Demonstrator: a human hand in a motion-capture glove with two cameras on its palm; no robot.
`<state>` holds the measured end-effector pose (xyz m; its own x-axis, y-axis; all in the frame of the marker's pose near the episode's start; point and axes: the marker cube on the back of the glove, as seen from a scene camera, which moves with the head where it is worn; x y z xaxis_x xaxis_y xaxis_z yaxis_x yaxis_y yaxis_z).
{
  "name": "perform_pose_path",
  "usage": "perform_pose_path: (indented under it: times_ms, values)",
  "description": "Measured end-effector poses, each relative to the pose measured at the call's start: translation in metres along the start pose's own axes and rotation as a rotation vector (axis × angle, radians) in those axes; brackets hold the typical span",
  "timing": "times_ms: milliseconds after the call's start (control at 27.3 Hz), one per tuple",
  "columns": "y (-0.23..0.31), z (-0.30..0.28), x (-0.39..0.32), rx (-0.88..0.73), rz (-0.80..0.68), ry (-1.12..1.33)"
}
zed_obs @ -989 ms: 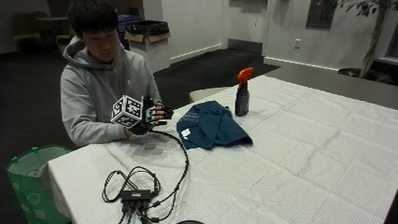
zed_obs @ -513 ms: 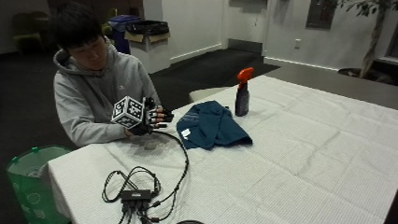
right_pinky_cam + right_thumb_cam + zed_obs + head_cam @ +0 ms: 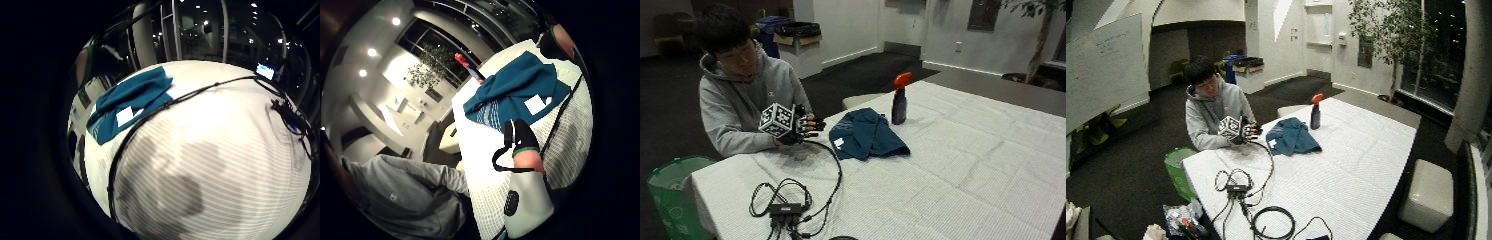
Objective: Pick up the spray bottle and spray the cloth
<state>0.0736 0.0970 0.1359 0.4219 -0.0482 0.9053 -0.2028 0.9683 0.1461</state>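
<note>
A dark spray bottle (image 3: 899, 105) with an orange-red head stands upright on the white-covered table (image 3: 959, 170), just behind a crumpled teal cloth (image 3: 866, 135). My gloved right hand (image 3: 805, 131) is raised a little above the table near the person's chest, left of the cloth and apart from it. Its fingers are loosely curled towards the cloth and hold nothing. The thumb side palm view shows the cloth (image 3: 517, 92) with a white label and the bottle (image 3: 470, 67) beyond it. Only the cloth (image 3: 131, 102) shows in the little finger side palm view. The wide view shows the bottle (image 3: 1315, 112) and cloth (image 3: 1291, 137).
A black cable runs from the glove to a small hub (image 3: 786, 207) near the table's front edge, with a cable coil (image 3: 1272, 222) further along. A green bin (image 3: 670, 195) stands beside the table's corner. White stools (image 3: 1425, 192) stand on the far side.
The person's head and shoulders have shifted a little. The gloved hand stays at about the same place left of the cloth, and the bottle and cloth have not moved.
</note>
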Motion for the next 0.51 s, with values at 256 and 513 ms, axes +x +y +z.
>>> perform_pose_path:
  times_ms: [256,513]
  values:
    - [-0.0006,0.0002,0.0017,0.002,0.0,0.005]
    - [0.0004,0.0007,0.0005,0.002,0.001,0.003]
